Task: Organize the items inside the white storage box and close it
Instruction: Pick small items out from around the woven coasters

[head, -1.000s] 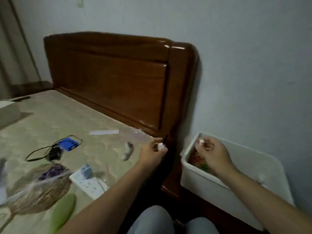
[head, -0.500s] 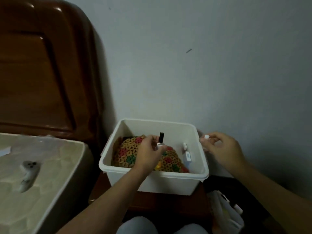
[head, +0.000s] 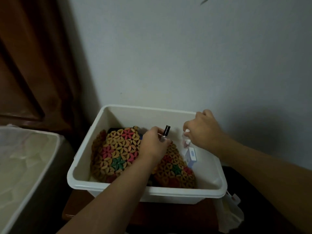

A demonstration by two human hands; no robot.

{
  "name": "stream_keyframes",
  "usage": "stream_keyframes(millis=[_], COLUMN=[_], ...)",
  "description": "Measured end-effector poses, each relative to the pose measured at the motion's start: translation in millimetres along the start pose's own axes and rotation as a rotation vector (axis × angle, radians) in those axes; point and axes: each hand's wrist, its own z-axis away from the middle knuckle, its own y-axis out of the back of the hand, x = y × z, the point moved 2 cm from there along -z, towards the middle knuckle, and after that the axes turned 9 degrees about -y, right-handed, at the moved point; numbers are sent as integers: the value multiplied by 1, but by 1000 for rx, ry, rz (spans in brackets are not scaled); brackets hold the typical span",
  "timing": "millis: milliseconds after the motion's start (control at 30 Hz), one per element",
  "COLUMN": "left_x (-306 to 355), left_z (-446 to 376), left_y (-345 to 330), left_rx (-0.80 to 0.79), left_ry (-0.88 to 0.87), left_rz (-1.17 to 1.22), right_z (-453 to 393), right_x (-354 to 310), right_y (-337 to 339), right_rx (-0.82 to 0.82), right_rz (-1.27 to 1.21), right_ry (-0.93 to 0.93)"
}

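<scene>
Both hands reach into the white storage box (head: 118, 186), which serves as the reference landmark. Left hand (head: 154, 144): fingers curled round a small clear bottle with a black cap (head: 165, 133), held upright over the middle of the box, the cap projecting above the knuckles. Right hand (head: 202, 130): lowered over the box's far right corner, fingertips pinching a small whitish object (head: 185, 135); its identity cannot be told, and a little pinkish item just beneath it is too blurred to name. Box: open, no lid on it, standing on a dark wooden table (head: 168, 211) with its far wall close to the pale wall (head: 168, 56). Inside, a multicoloured mat of flower-patterned beads (head: 118, 152) fills the left and centre of the box, lying beneath the left hand. A small white and blue carton (head: 190, 157) leans near the box's inner right side, beside the mat. Left of the box, a mattress corner under clear plastic (head: 25, 166); behind it, dark brown wooden headboard (head: 33, 65). Right of the box's near corner, a white plastic bag (head: 231, 215) hangs below rim level. Both forearms enter from the bottom edge of the view, crossing the box's near rim.
</scene>
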Motion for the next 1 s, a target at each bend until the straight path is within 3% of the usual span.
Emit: stream_keyframes(millis=[133,367,1000], left_x=[-6,-10,-6], left_z=[0,0,2], left_y=[-9,-11,-6], left_rx=[-120,-218,-185], left_ry=[-12,26,56], left_rz=[-82,-172,-75], right_z=[-13,-23,-22], right_x=[-14,-23,-38], right_y=[-21,-37,-36], right_rx=[-130,-154,-201], right_rz=[100,182,281], right_ry=[70,80,-17])
